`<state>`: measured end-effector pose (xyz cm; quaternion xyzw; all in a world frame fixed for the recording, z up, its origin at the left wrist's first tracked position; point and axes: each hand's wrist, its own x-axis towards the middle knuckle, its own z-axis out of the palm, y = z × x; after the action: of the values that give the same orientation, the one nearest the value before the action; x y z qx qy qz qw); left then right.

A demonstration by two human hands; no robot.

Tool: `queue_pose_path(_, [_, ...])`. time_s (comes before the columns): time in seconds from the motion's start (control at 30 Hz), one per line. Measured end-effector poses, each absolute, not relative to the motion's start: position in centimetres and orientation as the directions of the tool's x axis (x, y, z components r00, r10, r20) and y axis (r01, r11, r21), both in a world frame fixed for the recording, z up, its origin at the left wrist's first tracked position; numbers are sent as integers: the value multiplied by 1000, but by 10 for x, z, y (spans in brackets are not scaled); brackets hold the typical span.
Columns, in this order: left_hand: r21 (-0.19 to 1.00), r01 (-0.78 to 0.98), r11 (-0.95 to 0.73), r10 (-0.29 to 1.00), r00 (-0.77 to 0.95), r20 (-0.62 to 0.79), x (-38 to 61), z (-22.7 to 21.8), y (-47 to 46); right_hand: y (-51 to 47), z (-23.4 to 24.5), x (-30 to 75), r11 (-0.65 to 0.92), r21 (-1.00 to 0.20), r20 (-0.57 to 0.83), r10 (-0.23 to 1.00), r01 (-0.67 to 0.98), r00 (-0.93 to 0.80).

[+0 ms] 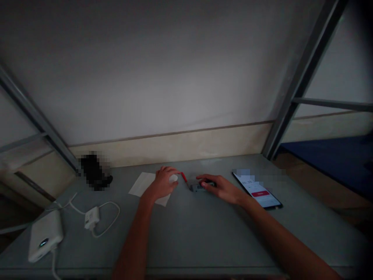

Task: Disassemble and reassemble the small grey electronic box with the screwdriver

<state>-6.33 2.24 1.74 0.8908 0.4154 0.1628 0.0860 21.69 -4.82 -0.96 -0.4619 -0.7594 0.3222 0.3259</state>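
My left hand [165, 182] is over a white sheet of paper [142, 183] on the grey tabletop. Its fingers and thumb curl around a small white rounded thing [174, 178], partly hidden and of unclear kind. A slim red pen-like stick [183, 177] slants down from near those fingertips to a dark end. That end meets a small grey block with dark slots [199, 188], too dim to name. My right hand [220, 188] is closed over the block's right part, thumb and fingers bent round it. The fingers hide much of it.
A smartphone [258, 190] with a lit screen lies right of my right hand. On the left are a white power bank [46, 235], a white plug [92, 217] with a looped cable, and a black blurred-out object [94, 171]. Metal posts [287, 105] and a wall stand behind.
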Motion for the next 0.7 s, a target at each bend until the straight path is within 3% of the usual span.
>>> queue_pose_path(0.13, [173, 919, -355, 923, 315, 220, -100, 16, 39, -47, -10, 217, 330, -786, 149, 922, 522, -358])
queue_pose_path(0.27, [192, 967, -167, 986, 160, 52, -127, 10, 51, -44, -16, 210, 306, -776, 170, 943, 552, -285])
queue_pose_path(0.4, [227, 947, -225, 974, 219, 52, -123, 6, 50, -47, -15, 203, 373, -722, 311, 927, 582, -208])
queue_pose_path(0.53, [242, 918, -314, 949, 299, 97, -108, 6, 42, -44, -1, 198, 390, -622, 526, 850, 679, -6])
queue_pose_path(0.6, [237, 895, -377, 925, 352, 142, -105, 8, 39, -34, 8, 191, 298, -595, 500, 864, 746, 54])
queue_pose_path(0.7, [191, 936, -295, 951, 267, 159, -110, 13, 37, -10, 19, 174, 222, -499, 262, 960, 838, -98])
